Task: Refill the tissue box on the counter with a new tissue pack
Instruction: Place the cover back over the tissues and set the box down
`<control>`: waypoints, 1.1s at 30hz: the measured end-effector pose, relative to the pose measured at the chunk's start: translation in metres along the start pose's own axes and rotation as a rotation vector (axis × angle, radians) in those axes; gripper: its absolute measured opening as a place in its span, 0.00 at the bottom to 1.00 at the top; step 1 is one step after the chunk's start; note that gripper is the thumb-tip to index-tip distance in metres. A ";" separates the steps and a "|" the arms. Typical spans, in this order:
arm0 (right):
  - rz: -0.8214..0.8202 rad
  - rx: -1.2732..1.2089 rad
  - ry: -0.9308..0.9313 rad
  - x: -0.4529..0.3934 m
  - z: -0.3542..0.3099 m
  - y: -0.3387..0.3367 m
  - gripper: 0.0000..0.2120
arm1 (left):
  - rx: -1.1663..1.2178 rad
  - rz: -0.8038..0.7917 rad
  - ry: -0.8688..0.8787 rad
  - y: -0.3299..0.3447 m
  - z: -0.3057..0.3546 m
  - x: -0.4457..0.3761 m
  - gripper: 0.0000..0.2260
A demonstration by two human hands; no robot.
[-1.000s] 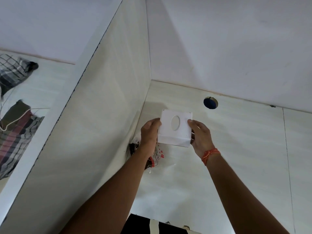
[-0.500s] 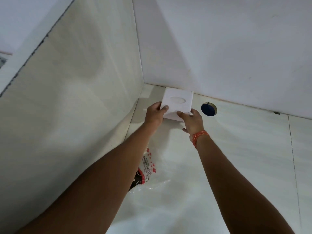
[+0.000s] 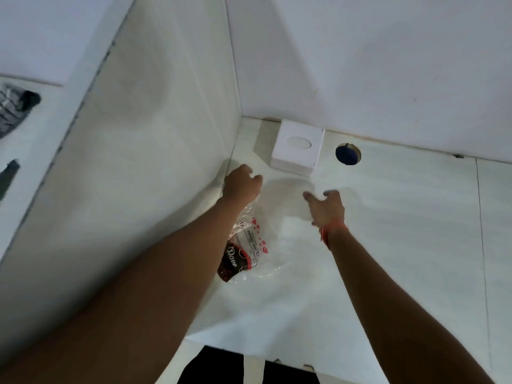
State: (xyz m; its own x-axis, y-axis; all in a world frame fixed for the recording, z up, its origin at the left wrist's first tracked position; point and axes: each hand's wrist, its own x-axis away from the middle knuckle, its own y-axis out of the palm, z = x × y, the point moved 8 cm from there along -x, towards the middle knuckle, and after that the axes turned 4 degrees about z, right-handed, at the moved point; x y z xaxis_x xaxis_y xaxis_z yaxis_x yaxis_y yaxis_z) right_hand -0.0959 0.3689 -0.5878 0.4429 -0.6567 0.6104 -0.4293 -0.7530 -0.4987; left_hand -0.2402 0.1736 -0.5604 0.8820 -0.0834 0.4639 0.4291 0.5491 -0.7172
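Note:
The white tissue box point(image 3: 297, 146) with an oval slot on top stands on the white counter point(image 3: 401, 231), against the back wall near the corner. No hand touches it. My left hand point(image 3: 241, 184) hovers just in front of it to the left, fingers loosely curled and holding nothing. My right hand point(image 3: 327, 207), with an orange thread at the wrist, is lower and to the right, fingers spread and empty. A crumpled clear plastic wrapper point(image 3: 246, 250) with red and dark print lies on the counter beside my left forearm.
A round hole point(image 3: 347, 153) with a dark blue inside is cut in the counter just right of the box. A tall white side panel point(image 3: 152, 162) walls off the left. The counter's front edge point(image 3: 249, 353) runs below my arms. Checked cloth point(image 3: 13, 109) lies far left.
The box was held in both hands and carried toward the back wall; now it stands there alone. Both hands have let go and drawn back toward me.

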 end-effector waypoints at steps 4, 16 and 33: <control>-0.049 0.199 0.137 0.062 0.068 0.000 0.39 | -0.407 -0.215 -0.070 -0.002 -0.045 0.039 0.20; -0.103 -0.538 0.230 0.092 0.070 0.018 0.12 | 0.499 -0.074 -0.363 0.018 -0.115 0.080 0.10; -0.575 -0.431 -0.290 0.088 -0.032 -0.049 0.06 | 0.684 -1.026 -0.323 0.031 -0.003 0.156 0.11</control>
State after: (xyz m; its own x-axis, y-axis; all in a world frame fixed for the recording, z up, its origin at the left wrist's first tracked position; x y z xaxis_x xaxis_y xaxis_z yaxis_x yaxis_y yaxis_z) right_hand -0.0611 0.3490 -0.4903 0.8519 -0.1971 0.4852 -0.3118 -0.9353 0.1676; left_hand -0.0885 0.1748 -0.5115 0.0777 -0.5698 0.8181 0.6109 0.6757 0.4126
